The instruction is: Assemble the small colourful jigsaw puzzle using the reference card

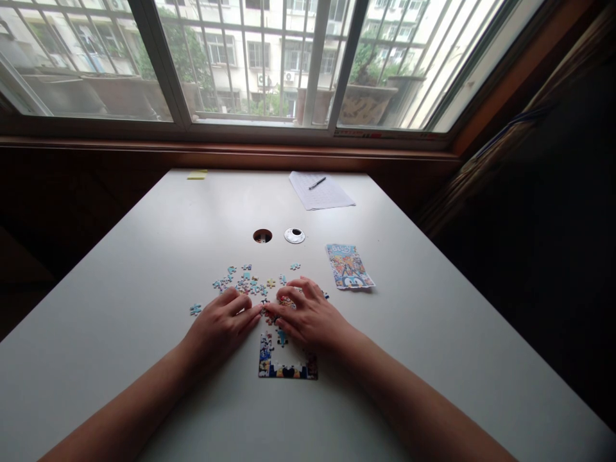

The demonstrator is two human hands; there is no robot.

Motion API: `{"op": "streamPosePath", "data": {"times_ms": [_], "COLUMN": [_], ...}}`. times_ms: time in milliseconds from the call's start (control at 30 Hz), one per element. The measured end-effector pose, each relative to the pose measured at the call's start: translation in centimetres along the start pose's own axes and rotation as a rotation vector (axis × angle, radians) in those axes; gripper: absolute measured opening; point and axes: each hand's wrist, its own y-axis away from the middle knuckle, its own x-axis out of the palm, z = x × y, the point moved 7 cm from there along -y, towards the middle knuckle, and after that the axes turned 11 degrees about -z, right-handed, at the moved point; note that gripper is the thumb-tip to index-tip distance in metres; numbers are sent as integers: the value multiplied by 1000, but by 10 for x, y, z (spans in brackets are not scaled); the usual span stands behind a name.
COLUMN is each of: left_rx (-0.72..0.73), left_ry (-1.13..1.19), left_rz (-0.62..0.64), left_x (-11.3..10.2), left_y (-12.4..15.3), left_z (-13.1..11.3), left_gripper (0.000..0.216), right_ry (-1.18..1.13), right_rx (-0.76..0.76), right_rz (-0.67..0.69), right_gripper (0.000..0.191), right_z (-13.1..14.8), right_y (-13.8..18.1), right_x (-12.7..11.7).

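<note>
My left hand (225, 317) is closed, its fingertips reaching a small dark puzzle piece (264, 303) at the middle. From the other side, my right hand (308, 311) bends over the table with curled fingers, its tips meeting the same piece. Under and beside the right fingers lie orange and red puzzle pieces (269, 320), partly hidden. Just below the hands is a partly joined puzzle frame (289, 373), with dark and yellow pieces along its edges and a bare middle. A light blue piece (282, 337) sits at its upper part, near the right hand.
Loose blue puzzle pieces (247, 285) are scattered beyond the hands, one piece (195, 310) apart at left. A picture sheet (350, 266) lies at right. Farther back are a round hole (262, 236), a ring-shaped cover (294, 235), papers (322, 196) with a pen (317, 183), and yellow notes (197, 174).
</note>
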Motion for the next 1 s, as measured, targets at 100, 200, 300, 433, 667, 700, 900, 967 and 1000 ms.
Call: {"op": "streamPosePath", "data": {"times_ms": [100,200,300,433,667,700,900,967,1000], "left_rx": [7,10,14,-16,-34,-30,-19,-20,-21], "left_ry": [-7,-9,-4,32,47,44,27,27,28], "left_rz": [10,3,-10,-22,-53,-45,0,8,10], "left_x": [1,0,-1,-1,-2,-2,-1,0,0], "left_y": [0,-1,-1,-1,-2,-2,-3,-3,-3], "left_z": [-1,-2,-2,0,2,1,0,0,0], "left_gripper": [24,24,23,25,28,27,24,24,24], "right_ry": [2,7,12,8,3,4,6,12,16], "right_rx": [-7,-9,-10,-11,-4,-4,-9,-7,-7], "right_rz": [-8,-15,-18,-12,-6,-6,-8,-7,-6], "right_gripper": [35,35,35,36,38,38,39,39,39], "right_z": [1,3,3,2,0,0,2,2,2], "right_y": [-1,-1,-2,-1,0,0,0,0,0], "right_x": [-1,-3,-4,-2,0,0,0,0,0]}}
